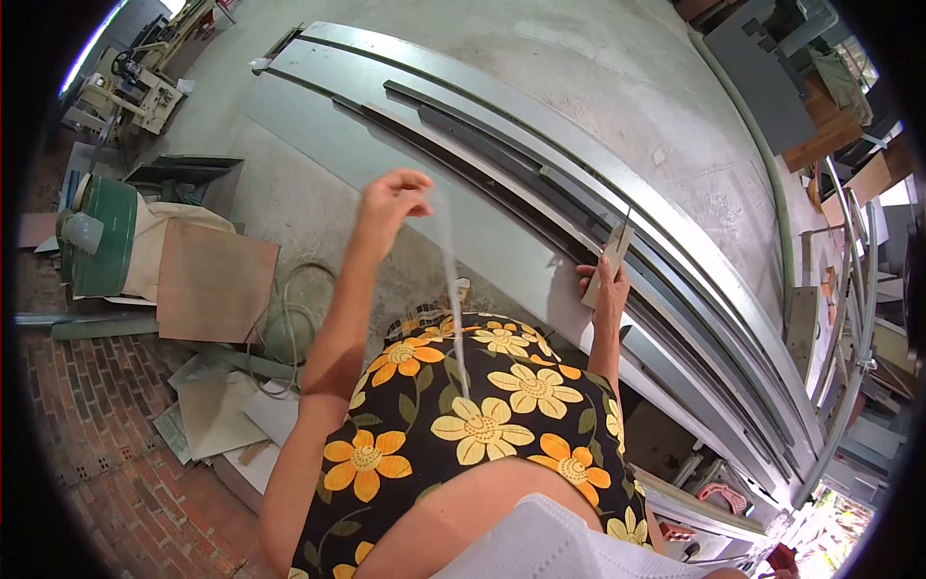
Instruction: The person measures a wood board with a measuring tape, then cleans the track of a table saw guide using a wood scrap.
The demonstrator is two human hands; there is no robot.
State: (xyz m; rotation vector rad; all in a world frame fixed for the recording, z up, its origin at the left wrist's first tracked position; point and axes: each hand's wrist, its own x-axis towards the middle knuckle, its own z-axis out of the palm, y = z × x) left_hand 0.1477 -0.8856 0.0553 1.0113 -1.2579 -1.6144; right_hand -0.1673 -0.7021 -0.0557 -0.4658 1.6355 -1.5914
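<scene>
My left hand (394, 198) is raised at the middle, fingers curled into a pinch. From its fingertips a thin, translucent strip (450, 261) runs down across the front of the flowered top. My right hand (608, 288) grips a small flat beige piece (612, 259) with a dark slit along it, held over the long metal strips. A thin dark point sticks out beyond that piece's upper end. Under my right hand lie long dark grey metal profiles (482, 145) on a pale panel (318, 130), running from upper left to lower right.
A green drum (106, 236) stands at the left beside a brown board (217, 285), with loose sheets (227, 410) on the brick floor (106, 434). A machine (130, 92) is at the upper left. Metal tubes (854, 280) and a hose (762, 135) are on the right.
</scene>
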